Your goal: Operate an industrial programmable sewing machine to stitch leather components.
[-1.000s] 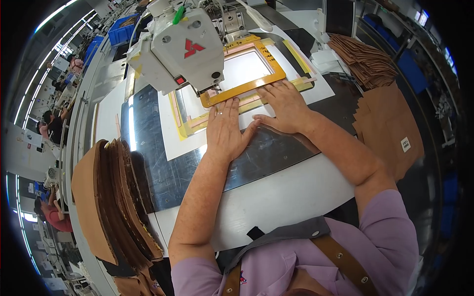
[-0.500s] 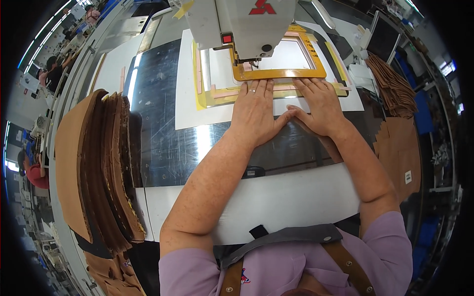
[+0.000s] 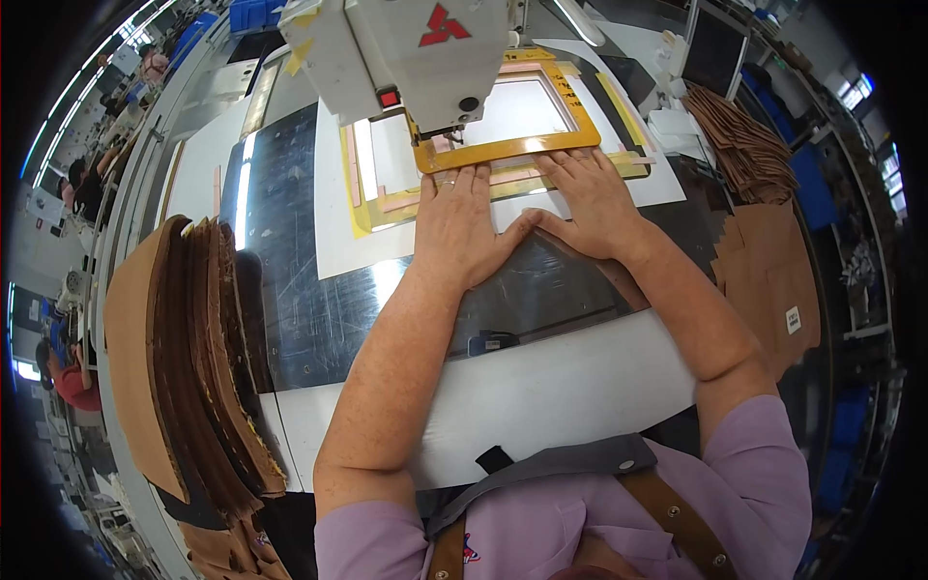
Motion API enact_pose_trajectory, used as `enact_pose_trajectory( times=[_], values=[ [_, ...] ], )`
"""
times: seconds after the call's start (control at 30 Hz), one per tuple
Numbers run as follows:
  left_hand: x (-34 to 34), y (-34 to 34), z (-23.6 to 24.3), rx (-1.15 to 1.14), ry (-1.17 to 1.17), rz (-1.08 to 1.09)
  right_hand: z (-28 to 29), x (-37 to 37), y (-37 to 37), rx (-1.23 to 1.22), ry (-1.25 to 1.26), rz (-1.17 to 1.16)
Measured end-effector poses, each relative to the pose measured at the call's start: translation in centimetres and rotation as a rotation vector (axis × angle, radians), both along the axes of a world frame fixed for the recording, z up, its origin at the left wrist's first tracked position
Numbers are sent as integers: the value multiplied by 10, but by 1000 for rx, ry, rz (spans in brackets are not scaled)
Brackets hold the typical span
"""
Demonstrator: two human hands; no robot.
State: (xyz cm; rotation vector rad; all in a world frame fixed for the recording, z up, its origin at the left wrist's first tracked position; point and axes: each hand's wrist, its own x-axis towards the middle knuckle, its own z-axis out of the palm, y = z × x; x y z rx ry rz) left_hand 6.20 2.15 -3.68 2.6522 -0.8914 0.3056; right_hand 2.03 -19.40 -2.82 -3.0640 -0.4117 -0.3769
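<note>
My left hand [image 3: 456, 224] and my right hand [image 3: 594, 205] lie flat, palms down, with fingers stretched forward. Their thumbs meet in the middle. Beneath them is a white template sheet [image 3: 333, 242], edged with yellow and pink tape strips around its cut-out. The fingertips reach the near bar of an orange-yellow clamp frame [image 3: 507, 152], which sits over the sheet. A white sewing machine head [image 3: 396, 58] hangs above the frame's left part, its needle area [image 3: 447, 137] just inside the near bar. Neither hand grips anything.
A shiny metal plate [image 3: 309, 319] covers the table. Thick brown padded pieces [image 3: 145, 329] stand stacked at left. Brown flat pieces [image 3: 739, 145] pile up at right, with more brown sheets [image 3: 764, 280] nearer. A dark screen [image 3: 715, 48] stands far right. Other people work at far left.
The whole view has shifted, so the machine, frame and hands appear farther left. Both hands keep about the same place against the frame, still flat.
</note>
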Motion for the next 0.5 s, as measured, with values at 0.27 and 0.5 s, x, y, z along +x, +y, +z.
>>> enact_pose_trajectory(
  times=[0.27, 0.5],
  values=[
    [5, 2, 7, 57, 21, 39, -3, 9, 1, 25, 51, -69],
    [8, -3, 8, 80, 26, 13, 9, 3, -2, 78, 66, -143]
  ],
)
